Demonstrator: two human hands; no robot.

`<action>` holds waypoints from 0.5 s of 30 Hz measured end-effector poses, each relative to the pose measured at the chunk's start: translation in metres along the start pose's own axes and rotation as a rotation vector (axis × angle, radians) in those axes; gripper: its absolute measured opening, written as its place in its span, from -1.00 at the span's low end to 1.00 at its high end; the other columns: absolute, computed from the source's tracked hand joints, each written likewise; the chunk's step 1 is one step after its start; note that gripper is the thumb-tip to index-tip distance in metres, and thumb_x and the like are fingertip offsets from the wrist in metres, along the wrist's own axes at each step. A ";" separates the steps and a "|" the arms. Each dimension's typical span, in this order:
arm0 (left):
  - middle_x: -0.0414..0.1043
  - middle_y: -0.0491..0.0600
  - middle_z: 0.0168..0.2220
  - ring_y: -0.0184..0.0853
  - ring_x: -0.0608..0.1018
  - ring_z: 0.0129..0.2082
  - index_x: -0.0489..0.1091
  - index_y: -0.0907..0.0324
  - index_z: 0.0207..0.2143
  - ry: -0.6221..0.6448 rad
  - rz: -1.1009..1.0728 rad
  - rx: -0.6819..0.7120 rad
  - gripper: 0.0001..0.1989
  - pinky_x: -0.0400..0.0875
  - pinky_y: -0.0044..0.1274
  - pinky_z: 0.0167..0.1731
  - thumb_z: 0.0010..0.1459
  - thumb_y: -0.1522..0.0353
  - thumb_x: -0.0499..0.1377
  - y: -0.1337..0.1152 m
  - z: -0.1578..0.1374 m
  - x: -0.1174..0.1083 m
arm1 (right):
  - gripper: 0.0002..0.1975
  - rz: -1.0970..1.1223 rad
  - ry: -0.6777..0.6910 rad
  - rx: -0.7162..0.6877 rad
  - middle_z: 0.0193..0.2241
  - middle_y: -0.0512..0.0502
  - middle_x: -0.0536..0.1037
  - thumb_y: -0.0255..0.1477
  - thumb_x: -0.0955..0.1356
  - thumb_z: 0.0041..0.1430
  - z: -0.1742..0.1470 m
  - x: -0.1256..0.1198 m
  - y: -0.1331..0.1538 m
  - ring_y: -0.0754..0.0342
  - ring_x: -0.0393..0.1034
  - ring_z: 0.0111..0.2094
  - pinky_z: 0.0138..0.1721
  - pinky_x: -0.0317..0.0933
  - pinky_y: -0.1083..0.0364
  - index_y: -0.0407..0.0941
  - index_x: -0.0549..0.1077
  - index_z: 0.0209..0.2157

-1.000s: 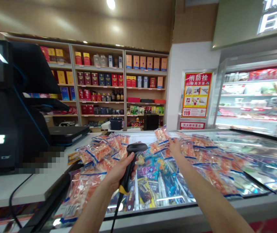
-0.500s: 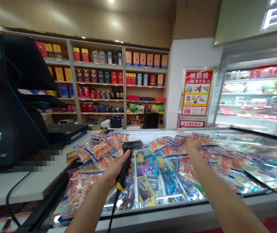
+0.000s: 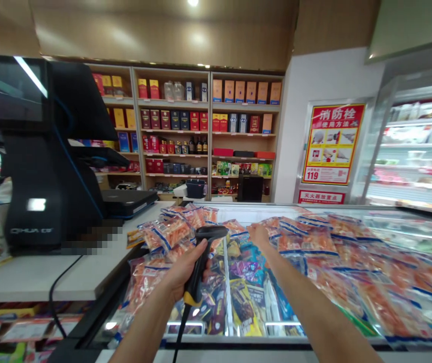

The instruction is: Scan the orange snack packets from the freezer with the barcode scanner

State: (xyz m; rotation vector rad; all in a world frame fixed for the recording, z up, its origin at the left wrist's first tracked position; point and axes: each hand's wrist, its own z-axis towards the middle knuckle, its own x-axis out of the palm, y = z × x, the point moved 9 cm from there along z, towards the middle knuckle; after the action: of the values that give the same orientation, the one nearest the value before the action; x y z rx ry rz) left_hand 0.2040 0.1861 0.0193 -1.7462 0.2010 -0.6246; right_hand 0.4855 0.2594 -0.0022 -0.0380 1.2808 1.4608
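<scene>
My left hand [image 3: 185, 269] is wrapped round the handle of a black and yellow barcode scanner [image 3: 201, 259], its head pointing right and its cord hanging down. My right hand [image 3: 259, 235], fingers closed, is at the right end of a clear packet of orange-pink food [image 3: 234, 227], just right of the scanner head. The hand partly hides its grip on that packet. Similar blue-edged packets lie in a heap [image 3: 170, 232] to the left and in a wide spread [image 3: 314, 242] to the right, on the glass top of a chest freezer [image 3: 244, 214].
Coloured frozen packs [image 3: 244, 302] show through the freezer glass. A black checkout terminal [image 3: 49, 191] stands on the white counter [image 3: 75, 275] at left, a cable [image 3: 53, 297] hanging over its edge. Behind are shelves of boxes [image 3: 174, 121], and a lit display fridge [image 3: 420, 151] stands at right.
My right hand has moved left from among the spread packets, and a packet now lies between it and the scanner. The view has turned left. My left hand still holds the scanner.
</scene>
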 end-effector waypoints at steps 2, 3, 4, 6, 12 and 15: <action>0.26 -0.16 -0.70 -0.55 0.29 -0.78 0.21 0.21 -0.48 -0.026 0.001 0.005 -0.70 0.16 -0.71 -0.79 -0.04 0.13 0.07 0.000 0.001 -0.007 | -0.65 -0.101 0.104 0.027 -0.39 -0.26 0.50 -0.31 0.23 -0.01 0.001 0.020 0.003 -0.03 0.39 -0.30 -0.28 0.19 0.09 -0.26 0.44 -0.29; 0.26 -0.15 -0.70 -0.55 0.29 -0.77 0.21 0.21 -0.48 -0.028 0.002 0.001 -0.69 0.16 -0.71 -0.79 -0.05 0.12 0.08 0.001 0.001 -0.010 | -0.64 -0.157 0.152 0.046 -0.37 -0.30 0.50 -0.30 0.22 0.00 0.001 0.028 0.004 -0.05 0.38 -0.28 -0.28 0.19 0.08 -0.28 0.45 -0.29; 0.27 -0.15 -0.70 -0.54 0.29 -0.77 0.21 0.21 -0.49 -0.022 0.004 -0.004 -0.68 0.16 -0.71 -0.78 -0.05 0.12 0.08 0.002 0.003 -0.012 | -0.63 -0.204 0.186 0.063 -0.36 -0.35 0.49 -0.29 0.21 0.01 0.000 0.034 0.004 -0.08 0.38 -0.26 -0.27 0.19 0.07 -0.30 0.45 -0.31; 0.27 -0.15 -0.70 -0.54 0.29 -0.77 0.19 0.21 -0.50 -0.003 0.005 -0.010 -0.67 0.16 -0.70 -0.78 -0.06 0.10 0.07 0.004 0.005 -0.013 | -0.65 -0.238 0.202 0.083 -0.32 -0.42 0.47 -0.31 0.24 -0.01 0.000 0.038 0.004 -0.12 0.36 -0.23 -0.26 0.18 0.05 -0.32 0.46 -0.36; 0.26 -0.16 -0.70 -0.54 0.29 -0.77 0.20 0.21 -0.48 -0.003 0.004 -0.006 -0.68 0.15 -0.70 -0.78 -0.06 0.12 0.08 0.003 0.003 -0.007 | -0.80 -0.188 0.139 0.109 -0.40 -0.30 0.51 -0.46 0.26 -0.07 -0.001 0.028 0.003 -0.06 0.39 -0.29 -0.33 0.20 0.12 -0.24 0.49 -0.48; 0.26 -0.16 -0.70 -0.54 0.28 -0.77 0.23 0.22 -0.44 0.017 0.013 0.001 -0.66 0.15 -0.70 -0.78 -0.07 0.10 0.08 0.001 -0.001 0.002 | -0.78 -0.115 0.040 0.084 -0.38 -0.20 0.51 -0.48 0.22 -0.04 -0.001 0.006 0.004 -0.01 0.39 -0.29 -0.33 0.19 0.13 -0.19 0.47 -0.41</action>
State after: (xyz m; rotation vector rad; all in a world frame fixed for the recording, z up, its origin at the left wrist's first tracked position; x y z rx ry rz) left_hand 0.2055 0.1837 0.0192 -1.7376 0.2236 -0.6298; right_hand 0.4798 0.2638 -0.0038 -0.0844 1.3488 1.3130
